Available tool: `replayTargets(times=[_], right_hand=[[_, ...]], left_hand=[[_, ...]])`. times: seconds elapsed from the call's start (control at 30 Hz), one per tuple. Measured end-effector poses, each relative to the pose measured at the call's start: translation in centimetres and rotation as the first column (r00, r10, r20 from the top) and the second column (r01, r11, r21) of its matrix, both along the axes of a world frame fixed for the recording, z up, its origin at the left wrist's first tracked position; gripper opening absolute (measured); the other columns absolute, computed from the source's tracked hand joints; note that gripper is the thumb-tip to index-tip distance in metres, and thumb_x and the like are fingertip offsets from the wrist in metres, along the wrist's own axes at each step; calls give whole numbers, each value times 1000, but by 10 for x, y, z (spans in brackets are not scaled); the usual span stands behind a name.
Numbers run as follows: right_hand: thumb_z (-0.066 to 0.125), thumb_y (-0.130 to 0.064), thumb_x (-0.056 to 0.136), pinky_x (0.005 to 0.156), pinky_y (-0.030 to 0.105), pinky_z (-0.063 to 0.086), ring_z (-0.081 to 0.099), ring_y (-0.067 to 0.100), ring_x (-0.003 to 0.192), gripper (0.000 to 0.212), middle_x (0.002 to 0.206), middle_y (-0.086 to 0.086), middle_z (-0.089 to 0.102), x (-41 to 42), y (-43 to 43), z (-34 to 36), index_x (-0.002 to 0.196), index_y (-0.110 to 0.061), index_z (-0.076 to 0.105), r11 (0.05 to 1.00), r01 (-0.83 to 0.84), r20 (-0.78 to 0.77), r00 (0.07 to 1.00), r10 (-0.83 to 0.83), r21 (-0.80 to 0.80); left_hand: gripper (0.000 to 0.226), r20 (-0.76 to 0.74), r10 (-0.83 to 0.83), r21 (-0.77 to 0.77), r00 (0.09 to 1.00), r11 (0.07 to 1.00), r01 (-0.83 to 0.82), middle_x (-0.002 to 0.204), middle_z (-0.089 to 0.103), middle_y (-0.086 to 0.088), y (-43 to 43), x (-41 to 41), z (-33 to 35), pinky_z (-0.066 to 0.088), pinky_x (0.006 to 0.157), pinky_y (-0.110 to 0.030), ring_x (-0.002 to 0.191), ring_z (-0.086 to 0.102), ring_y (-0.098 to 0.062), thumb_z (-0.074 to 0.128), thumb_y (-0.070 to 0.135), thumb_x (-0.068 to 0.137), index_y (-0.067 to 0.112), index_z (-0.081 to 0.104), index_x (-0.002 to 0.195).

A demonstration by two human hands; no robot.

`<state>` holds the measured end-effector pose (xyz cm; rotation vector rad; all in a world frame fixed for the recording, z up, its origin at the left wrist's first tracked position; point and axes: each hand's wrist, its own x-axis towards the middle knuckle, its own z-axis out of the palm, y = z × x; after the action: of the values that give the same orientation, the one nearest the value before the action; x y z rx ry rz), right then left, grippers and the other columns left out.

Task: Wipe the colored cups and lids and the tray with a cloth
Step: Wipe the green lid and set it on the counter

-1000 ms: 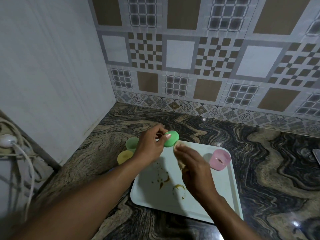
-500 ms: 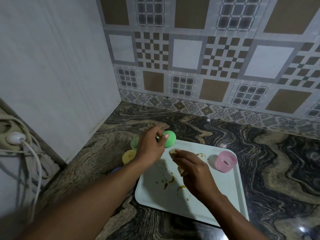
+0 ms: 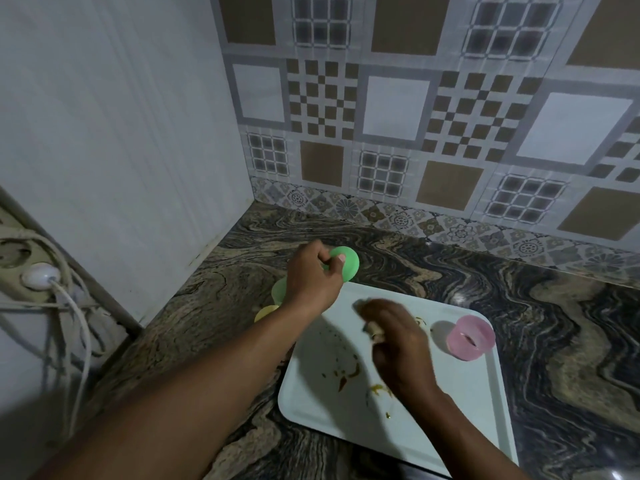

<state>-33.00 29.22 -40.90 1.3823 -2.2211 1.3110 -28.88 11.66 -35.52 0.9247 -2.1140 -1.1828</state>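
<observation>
Evidently the left hand [image 3: 311,282] pinches a round green plastic lid [image 3: 346,268] beyond the stained white tray [image 3: 478,403] — kept clean. The right hand [image 3: 398,348] bunches a pale cloth [image 3: 375,330] for scrubbing.

Glossy veined stone counter [image 3: 519,306]; smooth matt tray [image 3: 467,420] (stained); translucent plastic pink cup [image 3: 470,337].

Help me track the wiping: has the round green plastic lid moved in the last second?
Yes. The green lid in the left hand has shifted back, from over the far rim of the white tray to over the marbled countertop.
</observation>
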Motion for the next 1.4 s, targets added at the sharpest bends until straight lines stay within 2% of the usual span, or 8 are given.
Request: replayTargets(times=[0.13, 0.33, 0.43, 0.5, 0.6, 0.7, 1.03, 1.4], right_hand=[[48, 8, 78, 106, 26, 44, 58, 24, 125, 47, 127, 12, 66, -17, -24, 16, 118, -2, 71, 980, 145, -35, 988, -151, -139], [46, 6, 73, 100, 39, 54, 59, 30, 126, 47, 126, 12, 67, -20, -38, 3, 112, 0, 72, 976, -119, -204, 967, 155, 180], [41, -7, 77, 78, 42, 59, 68, 22, 107, 40, 114, 2, 70, -23, -26, -6, 102, -11, 73, 958, -236, -11, 970, 241, 165], [44, -6, 83, 77, 47, 59, 71, 25, 94, 36, 101, 1, 74, -29, -28, -8, 99, -20, 73, 999, -38, 313, 949, 46, -32], [40, 1, 93, 72, 51, 62, 73, 37, 87, 37, 96, 15, 76, -48, -43, 7, 106, -13, 71, 947, 262, 857, 514, 27, -188], [37, 0, 101, 58, 43, 62, 75, 36, 73, 32, 84, 18, 77, -59, -53, 18, 105, 1, 69, 959, 258, 951, 307, 35, -118], [50, -9, 95, 84, 59, 58, 71, 34, 98, 26, 102, 11, 76, -40, -75, -4, 101, -19, 73, 993, 50, 897, 424, -121, 111], [58, -19, 95, 80, 59, 60, 73, 34, 94, 16, 98, 10, 78, -38, -73, -5, 99, -19, 73, 990, 79, 907, 397, -142, 121]], left_hand=[[29, 52, 29, -44, 998, 999, -27, 101, 66, -13, -6, -1, -2, 53, 74, -49, 85, 63, -32, 68, 30, 91, 6, 53, 83], [26, 12, -46, -181, 999, 982, 47, 94, 49, -10, -7, 0, -10, 45, 73, -38, 83, 53, -26, 66, 20, 91, 4, 48, 81], [27, -17, -64, -212, 998, 976, 59, 96, 50, -13, -20, 5, -17, 46, 74, -42, 86, 54, -31, 67, 17, 91, 2, 47, 81], [25, -19, -87, -229, 996, 970, 80, 100, 54, -11, -29, 8, -22, 46, 74, -38, 91, 58, -28, 68, 17, 89, 5, 48, 82], [21, 5, -102, -232, 995, 967, 101, 109, 61, -7, -40, 13, -30, 43, 75, -29, 99, 60, -22, 71, 18, 88, 9, 52, 85], [20, 71, -112, -209, 991, 970, 125, 112, 66, -8, -52, 18, -33, 50, 80, -35, 101, 62, -25, 71, 21, 89, 10, 54, 88], [18, 389, -91, -243, 917, 950, 197, 97, 68, -5, -88, 37, -47, 51, 74, -37, 87, 62, -28, 73, 28, 87, 16, 60, 89], [18, 426, -104, -230, 899, 948, 218, 95, 68, -7, -96, 38, -54, 50, 74, -34, 87, 62, -28, 73, 27, 88, 13, 62, 93]])
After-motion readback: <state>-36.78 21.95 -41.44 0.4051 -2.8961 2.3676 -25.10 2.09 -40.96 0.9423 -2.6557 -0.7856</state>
